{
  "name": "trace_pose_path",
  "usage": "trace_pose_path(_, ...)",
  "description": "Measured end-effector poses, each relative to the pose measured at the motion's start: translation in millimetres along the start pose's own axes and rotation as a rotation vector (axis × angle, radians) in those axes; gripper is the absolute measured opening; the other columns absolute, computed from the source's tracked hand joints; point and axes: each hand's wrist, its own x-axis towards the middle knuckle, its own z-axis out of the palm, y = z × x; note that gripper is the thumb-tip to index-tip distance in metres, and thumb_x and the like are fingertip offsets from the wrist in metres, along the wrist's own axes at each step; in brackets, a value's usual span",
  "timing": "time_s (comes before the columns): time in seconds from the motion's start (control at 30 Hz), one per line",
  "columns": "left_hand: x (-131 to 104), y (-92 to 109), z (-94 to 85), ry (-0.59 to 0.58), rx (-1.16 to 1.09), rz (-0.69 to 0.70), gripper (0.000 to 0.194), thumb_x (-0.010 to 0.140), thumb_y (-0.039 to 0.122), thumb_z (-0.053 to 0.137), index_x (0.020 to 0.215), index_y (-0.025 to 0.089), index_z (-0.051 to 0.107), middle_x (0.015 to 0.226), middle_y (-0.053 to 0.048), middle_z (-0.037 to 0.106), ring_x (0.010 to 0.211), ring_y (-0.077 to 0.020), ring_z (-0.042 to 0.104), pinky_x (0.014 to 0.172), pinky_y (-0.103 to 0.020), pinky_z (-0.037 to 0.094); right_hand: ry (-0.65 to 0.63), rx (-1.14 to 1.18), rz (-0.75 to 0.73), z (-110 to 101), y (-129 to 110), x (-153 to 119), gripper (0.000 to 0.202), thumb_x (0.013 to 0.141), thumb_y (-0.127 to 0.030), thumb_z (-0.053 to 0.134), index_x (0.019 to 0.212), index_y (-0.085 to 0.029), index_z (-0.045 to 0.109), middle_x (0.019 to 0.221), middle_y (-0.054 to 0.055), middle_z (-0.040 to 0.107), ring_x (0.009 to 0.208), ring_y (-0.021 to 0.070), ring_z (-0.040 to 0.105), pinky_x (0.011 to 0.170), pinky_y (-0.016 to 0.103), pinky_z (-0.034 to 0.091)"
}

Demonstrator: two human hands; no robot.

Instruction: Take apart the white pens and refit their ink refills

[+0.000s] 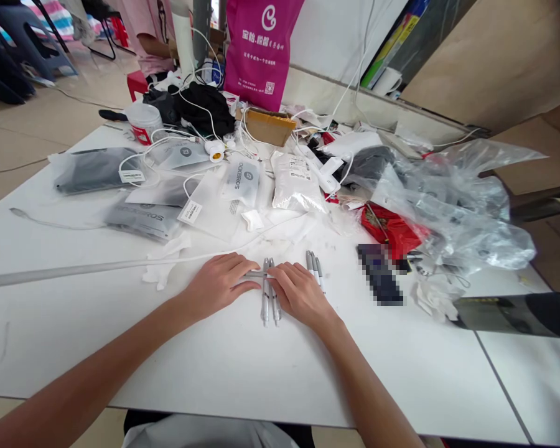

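Observation:
Between my two hands, a slim grey pen (256,274) lies crosswise just above the table. My left hand (219,280) grips its left end between thumb and fingers. The fingers of my right hand (298,292) are closed on the other end and hide most of it. Under the held pen, two silver-and-clear pens (270,306) lie side by side, pointing toward me, partly covered by my right hand. Just beyond my right hand, a small group of grey-and-white pens (315,264) lies on the white table (214,367).
Frosted bags (144,214) and a white packet (296,183) crowd the back. A grey-white cable (98,266) crosses the left side. On the right are a pixelated dark object (380,274), a red bag (389,233), clear plastic (466,218) and a dark bottle (504,313). Another person (144,37) sits behind.

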Motion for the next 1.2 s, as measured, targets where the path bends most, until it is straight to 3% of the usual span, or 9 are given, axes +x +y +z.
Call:
trace_pose_path(0.13,1,0,-2.1,0.001,0.0,0.004,0.022,0.114,0.028,0.055,0.098,0.02,0.067,0.079,0.0,0.073,0.074,-0.0158,0.064,0.074,-0.032,0.044,0.023,-0.049,-0.026,-3,0,2,0.026,0.108,-0.014,0.058,0.134,-0.014,0.06,0.092,0.005,0.071,0.078,0.0182,0.058,0.071,0.034,0.039)
trace_pose_path(0.3,3,-2,-3.4,-0.031,-0.099,-0.118,0.038,0.115,0.027,0.047,0.08,0.02,0.06,0.069,0.001,0.066,0.065,-0.0146,0.057,0.068,-0.031,0.042,0.027,-0.095,0.013,-6,4,1,0.025,0.104,-0.004,0.054,0.119,-0.019,0.065,0.096,0.005,0.071,0.079,0.0171,0.057,0.073,0.034,0.037)
trace_pose_path(0.53,5,-4,-6.2,-0.013,-0.117,-0.189,0.022,0.114,0.029,0.05,0.103,0.021,0.068,0.085,0.0,0.073,0.077,-0.0168,0.064,0.08,-0.033,0.048,0.016,-0.118,0.041,-16,15,-2,0.022,0.103,-0.007,0.055,0.118,-0.021,0.064,0.096,0.006,0.068,0.08,0.0187,0.056,0.075,0.035,0.039)
trace_pose_path(0.77,4,-15,-11.3,0.002,-0.048,-0.282,0.023,0.113,0.033,0.051,0.105,0.021,0.069,0.088,-0.004,0.067,0.082,-0.0203,0.059,0.08,-0.035,0.047,0.098,-0.13,0.106,-25,35,-8,0.019,0.104,-0.008,0.057,0.116,-0.022,0.063,0.099,0.006,0.068,0.083,0.0184,0.059,0.075,0.035,0.04)
trace_pose_path(1.2,5,-9,-10.7,-0.039,-0.089,-0.255,0.023,0.114,0.033,0.05,0.109,0.022,0.069,0.089,-0.002,0.069,0.082,-0.0188,0.061,0.082,-0.034,0.049,0.068,-0.128,0.063,-22,28,-5,0.018,0.104,-0.009,0.054,0.114,-0.022,0.062,0.096,0.006,0.066,0.079,0.0187,0.053,0.074,0.035,0.039)
